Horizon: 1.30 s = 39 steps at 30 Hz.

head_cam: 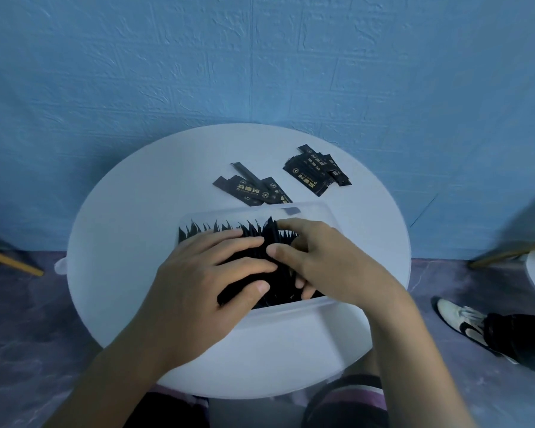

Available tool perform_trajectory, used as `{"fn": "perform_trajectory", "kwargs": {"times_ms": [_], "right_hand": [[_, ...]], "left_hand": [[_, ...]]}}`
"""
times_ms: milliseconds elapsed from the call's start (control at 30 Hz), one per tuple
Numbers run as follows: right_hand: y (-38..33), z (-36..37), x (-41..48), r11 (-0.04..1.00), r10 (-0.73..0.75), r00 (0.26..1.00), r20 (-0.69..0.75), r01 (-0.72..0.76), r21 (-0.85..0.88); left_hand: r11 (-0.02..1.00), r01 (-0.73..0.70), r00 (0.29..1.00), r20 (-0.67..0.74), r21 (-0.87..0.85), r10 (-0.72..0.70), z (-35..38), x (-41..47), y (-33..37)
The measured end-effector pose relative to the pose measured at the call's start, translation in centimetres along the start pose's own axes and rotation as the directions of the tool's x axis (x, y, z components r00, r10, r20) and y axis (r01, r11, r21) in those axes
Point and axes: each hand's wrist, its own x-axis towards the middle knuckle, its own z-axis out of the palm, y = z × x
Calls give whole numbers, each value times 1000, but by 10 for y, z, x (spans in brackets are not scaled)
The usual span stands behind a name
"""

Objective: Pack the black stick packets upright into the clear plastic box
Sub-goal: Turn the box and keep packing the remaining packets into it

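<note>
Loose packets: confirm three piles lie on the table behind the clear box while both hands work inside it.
No. The head view shows two piles, left pile and right pile, on the table behind the clear box; left hand and right hand work inside it.

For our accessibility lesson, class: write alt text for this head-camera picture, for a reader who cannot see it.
Two hands work in a clear box of upright black packets on a round white table: the left hand presses flat on them, the right hand pinches some. Two piles of loose packets lie beyond it.
</note>
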Motion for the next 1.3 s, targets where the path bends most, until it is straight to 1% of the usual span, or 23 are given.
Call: {"fn": "perform_trajectory", "kwargs": {"times_ms": [200,333,500,733,900,1100,1300], "right_hand": [[2,2,12,1000,-9,1000,-6,9,14],[4,1,13,999,-16,999,29,15,46],[2,-5,14,996,-27,998,57,22,87],[0,-4,14,990,-6,996,84,-6,144],[0,-7,12,991,-2,996,87,-10,135],[2,-10,5,998,0,994,111,-7,59],[1,-2,10,996,24,1000,5,-25,85]], "left_hand": [[1000,-23,1000,21,13,23,0,1,-3],[997,-66,997,51,43,64,-1,0,-2],[997,-57,998,39,44,55,-1,-2,-2],[998,-57,997,50,37,55,-1,-3,-3],[996,-70,995,75,52,66,-1,-2,-3],[997,-63,995,76,54,59,-1,-1,-2],[997,-62,994,97,52,56,-3,-1,-2]]}}
